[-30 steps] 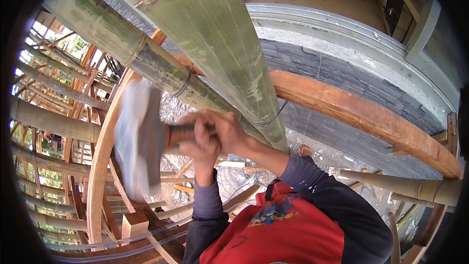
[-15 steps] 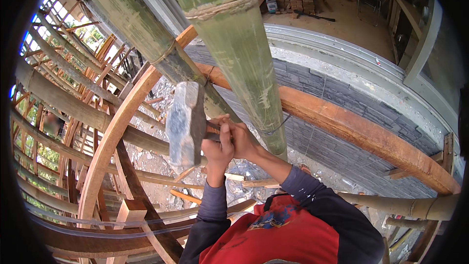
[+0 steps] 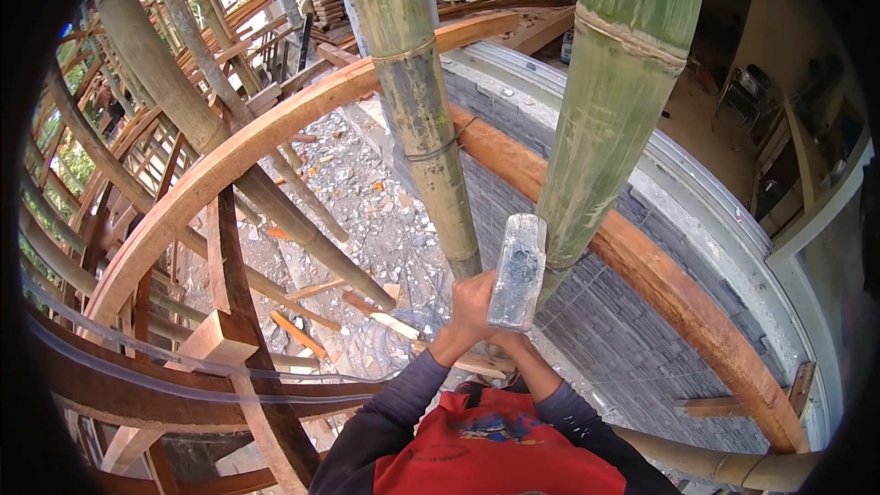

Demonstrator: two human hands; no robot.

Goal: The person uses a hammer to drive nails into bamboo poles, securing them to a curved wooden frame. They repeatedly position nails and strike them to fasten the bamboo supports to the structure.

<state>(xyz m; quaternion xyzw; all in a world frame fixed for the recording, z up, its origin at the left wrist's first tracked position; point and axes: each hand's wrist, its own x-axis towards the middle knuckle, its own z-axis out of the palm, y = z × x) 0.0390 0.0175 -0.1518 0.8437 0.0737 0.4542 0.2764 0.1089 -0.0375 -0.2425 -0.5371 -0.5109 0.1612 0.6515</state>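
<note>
Both my hands grip the handle of a heavy grey steel hammer (image 3: 518, 272), whose head stands upright in front of me. My left hand (image 3: 469, 305) wraps the handle just left of the head. My right hand (image 3: 510, 342) sits under the head and is mostly hidden by it. The hammer head is right beside the lower end of a thick green bamboo pole (image 3: 612, 119) that leans up to the top right. A second bamboo pole (image 3: 420, 101), bound with wire, rises just left of my hands.
A curved brown wooden beam (image 3: 662, 280) runs along a curved grey brick wall (image 3: 612, 335). Another curved timber (image 3: 220, 170) arcs at left among several bamboo poles. Rubble-strewn ground (image 3: 362, 188) lies far below. A clear hose (image 3: 183, 374) crosses the lower left.
The hammer has swung from my left to the centre, its head now upright beside the thick bamboo pole. My view has tilted so the poles stand more vertical.
</note>
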